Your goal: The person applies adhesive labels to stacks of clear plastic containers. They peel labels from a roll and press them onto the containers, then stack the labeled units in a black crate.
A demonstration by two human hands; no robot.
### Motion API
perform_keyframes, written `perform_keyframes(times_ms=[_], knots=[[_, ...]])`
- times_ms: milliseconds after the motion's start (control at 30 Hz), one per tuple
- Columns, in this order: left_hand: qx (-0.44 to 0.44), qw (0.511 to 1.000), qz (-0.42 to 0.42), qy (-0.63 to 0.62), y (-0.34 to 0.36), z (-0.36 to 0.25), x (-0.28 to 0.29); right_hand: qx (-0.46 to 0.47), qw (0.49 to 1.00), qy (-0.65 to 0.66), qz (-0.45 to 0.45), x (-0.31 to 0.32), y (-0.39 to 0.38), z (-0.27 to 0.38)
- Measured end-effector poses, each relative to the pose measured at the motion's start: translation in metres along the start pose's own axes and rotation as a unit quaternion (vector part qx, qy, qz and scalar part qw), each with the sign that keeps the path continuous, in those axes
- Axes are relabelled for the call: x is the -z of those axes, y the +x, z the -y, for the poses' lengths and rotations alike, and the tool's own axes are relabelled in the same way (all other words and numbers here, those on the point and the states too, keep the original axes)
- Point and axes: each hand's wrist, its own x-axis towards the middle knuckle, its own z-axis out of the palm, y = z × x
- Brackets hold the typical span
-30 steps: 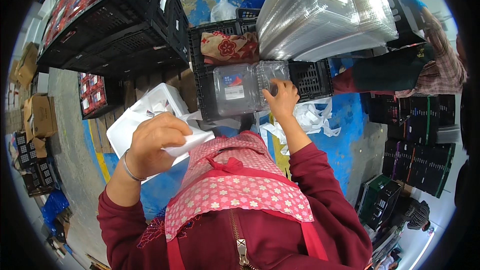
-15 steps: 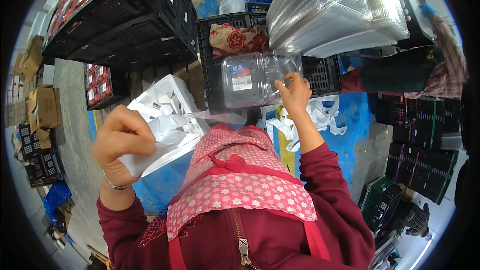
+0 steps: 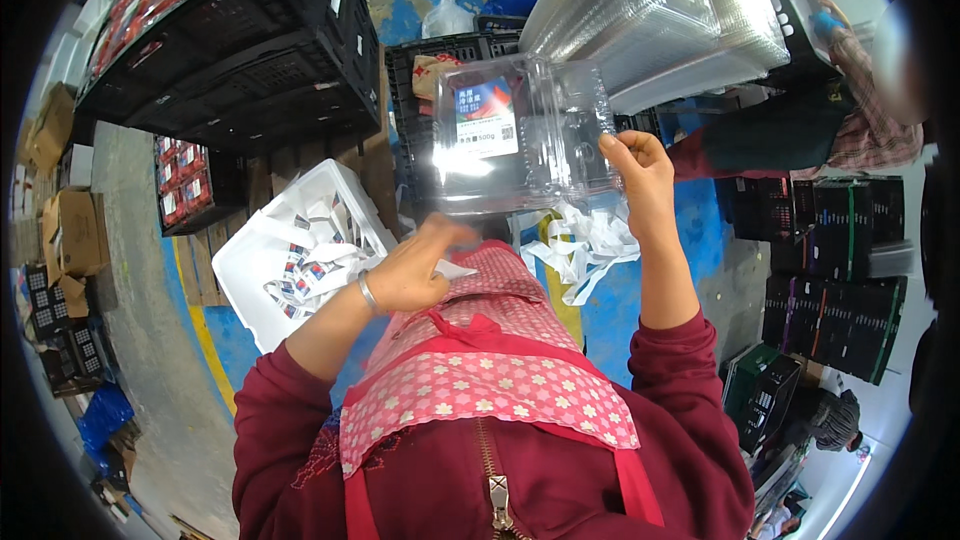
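My right hand (image 3: 645,175) pinches the right edge of an opened clear plastic clamshell box (image 3: 480,175), lifted and tilted in front of me. A printed label (image 3: 485,118) in blue, red and white sits on its left half. Close below the box's lower edge is my left hand (image 3: 415,265), fingers bent and partly smeared by motion. The end of a white paper strip (image 3: 457,270) sticks out between its thumb and fingers. To its left stands a white foam box (image 3: 255,260) holding label strips (image 3: 315,260).
Tall stacks of clear clamshells (image 3: 625,15) stand far right of centre. Black crates (image 3: 230,50) with red packs rise at the left. White backing strips (image 3: 580,245) hang past the work crate. A co-worker's plaid sleeve (image 3: 870,100) shows at the right; more crates (image 3: 835,330) stand below.
My right hand has raised the clamshell off the crate toward me. My left hand has moved right from above the foam box to below the clamshell.
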Motion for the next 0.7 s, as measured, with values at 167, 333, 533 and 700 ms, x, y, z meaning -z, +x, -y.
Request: perform_keyframes(times_ms=[167,333,533,700], knots=[[0.013,0.965,-0.111,-0.238,-0.007,-0.037,0.022,0.009,1.000,0.012,0.008,-0.007,-0.012,0.016],[-0.043,0.911,-0.200,-0.358,-0.015,-0.059,0.029,0.020,0.999,0.027,0.028,-0.012,-0.014,0.016],[-0.155,0.910,-0.319,-0.213,-0.022,-0.080,0.040,-0.041,0.994,-0.009,0.098,-0.020,-0.022,0.020],[-0.202,0.899,-0.370,-0.116,-0.029,-0.105,0.059,-0.147,0.977,0.032,0.151,-0.029,-0.026,0.027]])
